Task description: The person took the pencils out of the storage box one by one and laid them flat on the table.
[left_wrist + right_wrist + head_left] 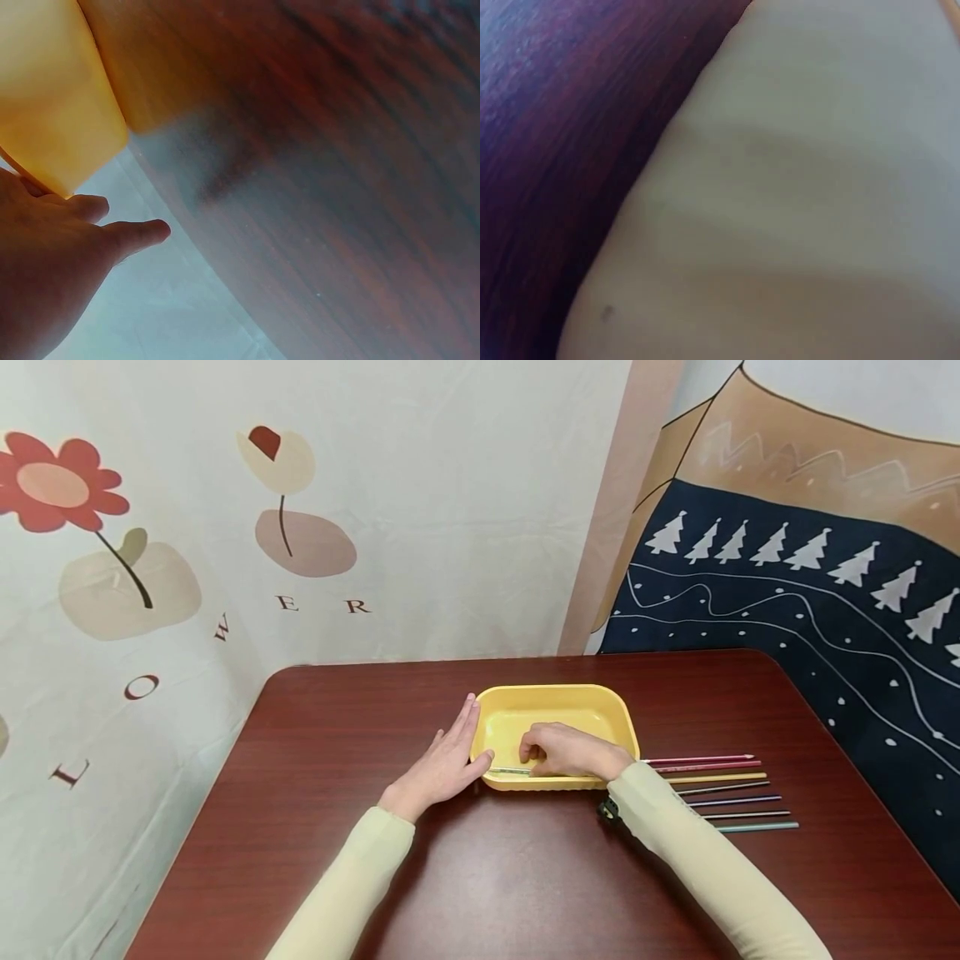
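A yellow plastic tray [555, 695] stands on the dark red-brown table. Against its left end rests my left hand [442, 766], fingers straight along the outer wall and thumb over the near left corner. The left wrist view has this hand [52, 255] beside the yellow wall [60, 90]. My right hand [566, 750] reaches inside the tray with curled fingers and pinches a thin pale green pencil [508, 770] lying along the near wall. Its right part is hidden behind that hand. A pale sleeve [780, 187] fills most of the right wrist view.
Right of the tray several pencils lie in a spaced row, from a dark pink one [705, 760] through a yellow one [720, 776] to a teal one [761, 827]. My right forearm [690, 835] covers their left ends. Patterned cloth [450, 527] hangs behind the table [360, 710].
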Available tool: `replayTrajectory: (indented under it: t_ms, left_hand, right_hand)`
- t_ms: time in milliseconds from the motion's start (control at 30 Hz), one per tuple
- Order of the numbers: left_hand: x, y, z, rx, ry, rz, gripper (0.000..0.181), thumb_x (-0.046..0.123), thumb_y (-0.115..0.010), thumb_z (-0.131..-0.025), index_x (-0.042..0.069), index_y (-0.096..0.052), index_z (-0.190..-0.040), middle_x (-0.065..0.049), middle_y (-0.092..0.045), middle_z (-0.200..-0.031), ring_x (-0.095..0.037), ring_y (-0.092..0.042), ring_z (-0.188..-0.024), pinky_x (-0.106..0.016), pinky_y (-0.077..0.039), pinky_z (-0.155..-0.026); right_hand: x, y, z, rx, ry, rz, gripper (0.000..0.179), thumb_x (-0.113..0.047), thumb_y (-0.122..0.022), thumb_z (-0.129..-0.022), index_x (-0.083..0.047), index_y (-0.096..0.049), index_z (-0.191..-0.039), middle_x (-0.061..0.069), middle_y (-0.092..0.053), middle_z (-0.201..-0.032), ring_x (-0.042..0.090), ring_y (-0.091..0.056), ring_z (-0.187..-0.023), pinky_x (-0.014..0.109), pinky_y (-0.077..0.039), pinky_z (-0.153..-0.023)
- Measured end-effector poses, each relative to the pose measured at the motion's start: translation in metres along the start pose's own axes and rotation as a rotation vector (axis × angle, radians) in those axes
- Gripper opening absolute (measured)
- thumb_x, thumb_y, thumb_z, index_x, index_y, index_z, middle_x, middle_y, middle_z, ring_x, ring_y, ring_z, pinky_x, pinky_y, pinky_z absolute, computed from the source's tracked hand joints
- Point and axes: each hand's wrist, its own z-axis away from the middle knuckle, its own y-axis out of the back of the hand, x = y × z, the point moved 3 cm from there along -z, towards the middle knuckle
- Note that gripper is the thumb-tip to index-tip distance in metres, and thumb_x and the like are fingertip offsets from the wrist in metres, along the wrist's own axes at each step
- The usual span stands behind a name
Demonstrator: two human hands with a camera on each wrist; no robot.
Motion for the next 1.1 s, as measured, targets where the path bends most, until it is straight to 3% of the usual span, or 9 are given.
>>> replayTrajectory:
  t_ms: [200, 467, 733, 833, 1100]
  left_hand:
    - [0.000, -0.001, 0.000, 0.000, 0.006, 0.007, 0.085, 0.046, -0.045, -0.107, 0.008, 0.004, -0.166, -0.008, 0.008, -0.174, -0.021, -0.011, -0.158, -0.065, -0.019, -0.120]
    - [-0.001, -0.002, 0.000, -0.002, 0.008, 0.009, 0.086, 0.047, -0.045, -0.107, 0.009, 0.005, -0.166, -0.005, 0.011, -0.174, -0.021, -0.012, -0.158, -0.065, -0.018, -0.120]
    - [-0.001, -0.003, -0.001, -0.012, 0.009, 0.020, 0.085, 0.044, -0.045, -0.108, 0.011, 0.007, -0.165, 0.002, 0.017, -0.172, -0.023, -0.016, -0.157, -0.065, -0.017, -0.120]
    - [-0.001, -0.002, -0.001, -0.018, 0.012, 0.019, 0.085, 0.046, -0.044, -0.108, 0.011, 0.008, -0.165, 0.003, 0.019, -0.171, -0.024, -0.017, -0.157, -0.064, -0.017, -0.121]
    - [-0.001, -0.002, 0.000, -0.018, 0.010, 0.017, 0.085, 0.048, -0.042, -0.107, 0.010, 0.007, -0.165, 0.001, 0.017, -0.172, -0.023, -0.016, -0.157, -0.065, -0.017, -0.120]
  right_hand:
    - [0.004, 0.001, 0.002, 0.020, -0.026, -0.020, 0.011, -0.010, -0.078, -0.091, -0.020, -0.074, -0.095, -0.008, -0.061, -0.088, 0.011, -0.056, -0.083, 0.028, -0.050, -0.080]
    - [0.011, 0.003, 0.005, 0.114, 0.045, -0.029, 0.012, -0.003, -0.077, -0.089, -0.015, -0.075, -0.092, -0.007, -0.061, -0.085, 0.009, -0.055, -0.080, 0.028, -0.049, -0.076]
    - [0.015, 0.006, 0.012, 0.182, 0.063, -0.040, 0.026, -0.011, -0.083, -0.088, -0.009, -0.076, -0.113, -0.001, -0.070, -0.104, 0.015, -0.062, -0.095, 0.036, -0.052, -0.091]
    - [0.015, 0.008, 0.014, 0.180, 0.068, -0.064, 0.027, -0.011, -0.082, -0.088, -0.009, -0.076, -0.114, 0.000, -0.071, -0.108, 0.017, -0.063, -0.098, 0.038, -0.052, -0.094]
    - [0.021, 0.003, 0.009, 0.128, 0.030, -0.107, 0.018, -0.005, -0.080, -0.088, -0.015, -0.077, -0.102, -0.008, -0.067, -0.095, 0.011, -0.060, -0.089, 0.033, -0.052, -0.088]
